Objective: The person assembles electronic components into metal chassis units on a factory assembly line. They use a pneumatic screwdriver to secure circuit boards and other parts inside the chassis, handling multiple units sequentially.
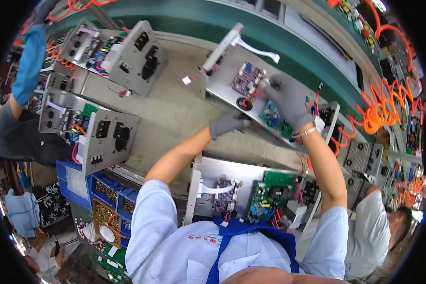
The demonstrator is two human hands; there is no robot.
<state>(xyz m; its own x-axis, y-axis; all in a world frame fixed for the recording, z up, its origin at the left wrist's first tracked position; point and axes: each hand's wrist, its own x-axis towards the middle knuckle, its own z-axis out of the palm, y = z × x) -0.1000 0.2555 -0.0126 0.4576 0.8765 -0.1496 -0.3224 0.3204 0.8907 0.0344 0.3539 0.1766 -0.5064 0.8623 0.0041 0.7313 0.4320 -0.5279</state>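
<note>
Nearest is the light-blue shirt (170,244). The farther metal chassis (224,92) has its long axis from upper left to lower right; its purple board (247,78) lies just left of the right hand (288,101), the nearer one. The left hand (228,126) is by the chassis's near edge. Whether any fingers grip something, I cannot tell.

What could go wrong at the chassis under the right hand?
The gloved right hand is close to the purple circuit board, so it might knock or scrape parts there. The white connector juts past the left end of the metal chassis and could snag if that chassis is shifted. The white ribbon cable, its end seemingly loose, might get caught too.
</note>
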